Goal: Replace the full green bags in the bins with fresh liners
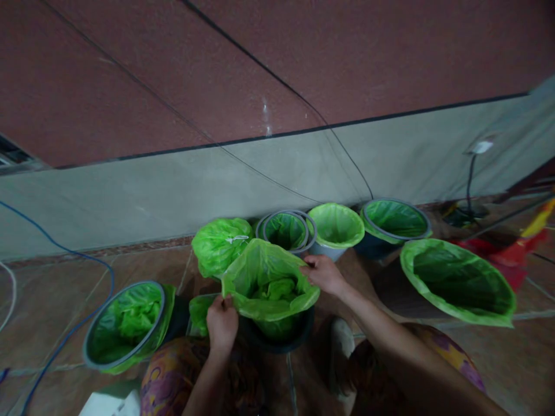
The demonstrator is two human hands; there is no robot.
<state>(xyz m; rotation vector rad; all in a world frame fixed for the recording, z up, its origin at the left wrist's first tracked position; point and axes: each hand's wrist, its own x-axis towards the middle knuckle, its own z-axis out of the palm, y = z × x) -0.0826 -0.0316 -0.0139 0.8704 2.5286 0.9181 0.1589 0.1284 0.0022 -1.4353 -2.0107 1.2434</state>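
A green plastic bag [269, 283] stands open in a small dark bin [281, 341] on the floor right in front of me. My left hand [222, 323] pinches the bag's near left rim. My right hand [323, 273] grips the bag's far right rim, fingers closed on the plastic. The bag's mouth is stretched wide between both hands above the bin's edge.
Several other bins lined with green bags stand around: one at left [125, 323], a large one at right [457, 283], three along the wall [286, 231] [336, 225] [394, 219]. A tied green bag [221, 242] lies behind. Cables run across floor and wall.
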